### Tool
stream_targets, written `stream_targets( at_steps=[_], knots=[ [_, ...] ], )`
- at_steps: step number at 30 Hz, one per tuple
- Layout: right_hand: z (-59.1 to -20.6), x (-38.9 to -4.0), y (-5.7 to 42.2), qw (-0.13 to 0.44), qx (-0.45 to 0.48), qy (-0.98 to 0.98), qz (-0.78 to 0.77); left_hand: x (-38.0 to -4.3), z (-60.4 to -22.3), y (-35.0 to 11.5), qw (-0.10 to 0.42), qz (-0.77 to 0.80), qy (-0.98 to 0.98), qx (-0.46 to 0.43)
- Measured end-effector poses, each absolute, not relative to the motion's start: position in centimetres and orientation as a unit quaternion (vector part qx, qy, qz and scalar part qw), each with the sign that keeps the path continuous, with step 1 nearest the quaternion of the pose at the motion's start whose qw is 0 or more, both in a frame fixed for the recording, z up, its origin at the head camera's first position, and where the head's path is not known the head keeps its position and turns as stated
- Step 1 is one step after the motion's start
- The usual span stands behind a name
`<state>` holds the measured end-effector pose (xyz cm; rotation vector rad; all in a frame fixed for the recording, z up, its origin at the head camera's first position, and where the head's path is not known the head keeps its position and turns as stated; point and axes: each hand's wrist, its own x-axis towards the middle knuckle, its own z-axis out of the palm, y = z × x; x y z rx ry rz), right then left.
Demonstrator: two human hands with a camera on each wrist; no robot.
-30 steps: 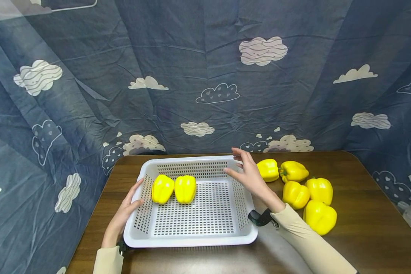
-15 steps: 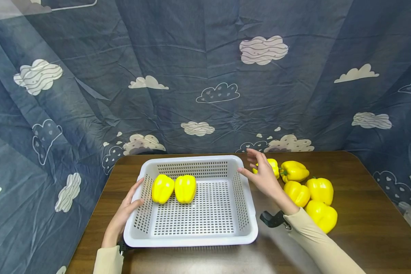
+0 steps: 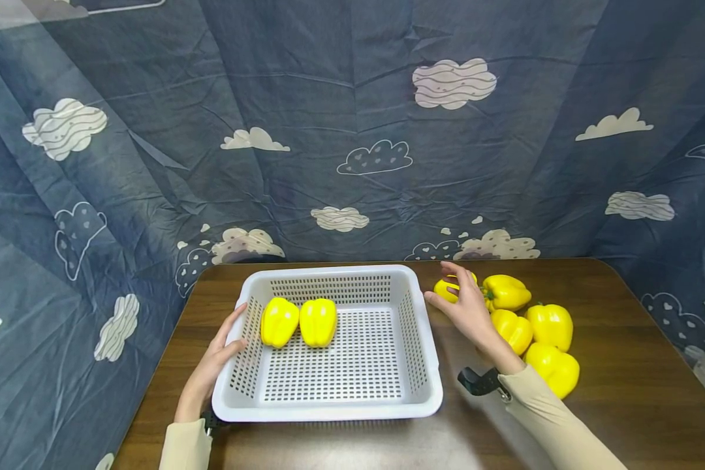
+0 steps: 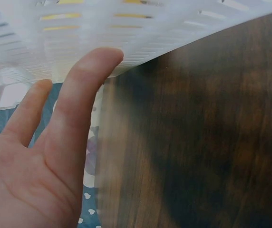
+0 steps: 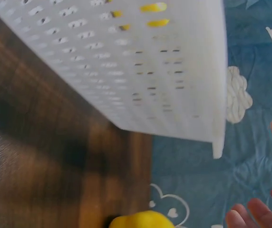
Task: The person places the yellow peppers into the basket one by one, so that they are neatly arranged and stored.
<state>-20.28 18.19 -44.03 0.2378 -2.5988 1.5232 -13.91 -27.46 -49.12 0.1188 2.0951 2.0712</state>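
Note:
A white perforated plastic basket [image 3: 329, 412] holds two yellow bell peppers, the left pepper [image 3: 279, 322] and the right pepper [image 3: 318, 322], side by side at its left end. My left hand [image 3: 207, 365] rests against the basket's left side; in the left wrist view its thumb [image 4: 79, 99] lies along the outer wall. My right hand [image 3: 467, 313] is right of the basket with fingers spread, over a yellow bell pepper [image 3: 446, 288] that it partly covers. Nothing is in its grasp. In the right wrist view its fingertips [image 5: 262, 212] stand apart from a yellow pepper [image 5: 143, 221].
More yellow bell peppers lie right of my right hand: one at the back [image 3: 507, 292], one behind the forearm [image 3: 514, 330], one farther right [image 3: 550, 326] and one in front [image 3: 553, 370]. A dark cloud-print cloth [image 3: 352, 98] hangs behind the brown wooden table [image 3: 640, 365].
My right hand has moved right, from over the basket's right rim to the nearest loose pepper. My left hand, the basket and the peppers have stayed in place.

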Motion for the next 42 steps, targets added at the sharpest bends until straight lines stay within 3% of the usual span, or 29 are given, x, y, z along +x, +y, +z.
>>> stream_targets(
  at_steps=[19, 29, 42],
  knots=[
    [-46.6, -20.7, 20.6, 0.076, 0.018, -0.888, 0.454, -13.9, -49.2, -27.3, 0.093, 0.701, 0.706, 0.038],
    [-47.3, -21.2, 21.5, 0.053, -0.020, -0.902, 0.427, -13.9, -49.2, -27.3, 0.094, 0.703, 0.704, 0.040],
    [-48.1, -21.8, 21.5, 0.061, -0.003, -0.910, 0.411, -13.9, -49.1, -27.5, 0.094, 0.699, 0.708, 0.039]
  ],
)
